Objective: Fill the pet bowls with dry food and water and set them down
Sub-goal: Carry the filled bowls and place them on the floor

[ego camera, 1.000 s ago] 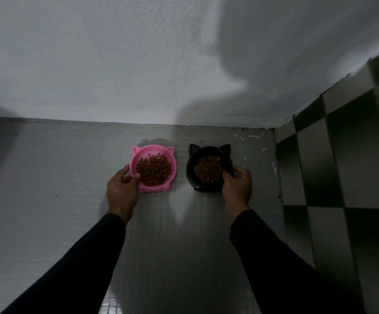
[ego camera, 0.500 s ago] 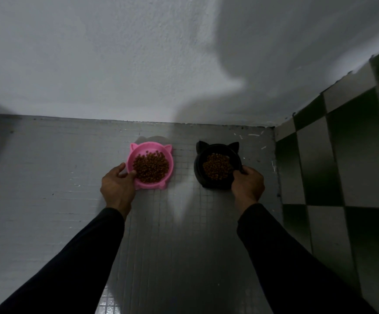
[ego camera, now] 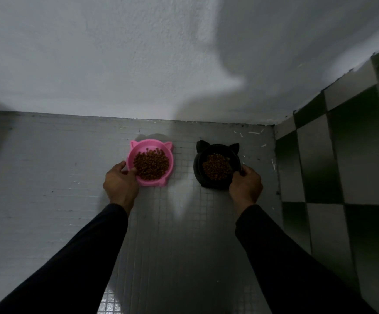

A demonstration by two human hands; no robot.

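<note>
A grey small-tiled floor point(ego camera: 48, 177) meets a white textured wall point(ego camera: 116, 53), with green-and-white checkered tiles point(ego camera: 342, 166) at the right. The left hand point(ego camera: 120, 183) grips the near-left rim of a pink cat-eared bowl point(ego camera: 157, 145) holding brown kibble point(ego camera: 151, 163). Well apart to its right, a black cat-eared bowl point(ego camera: 215, 148), also with kibble, is gripped at its near-right rim by the right hand point(ego camera: 245, 185). Both bowls rest on the floor near the wall.

Open floor point(ego camera: 48, 177) left of the pink bowl point(ego camera: 150, 163), plus a clear gap between it and the black bowl point(ego camera: 216, 166). White wall point(ego camera: 138, 64) blocks behind both; checkered wall point(ego camera: 342, 155) near the black bowl's right.
</note>
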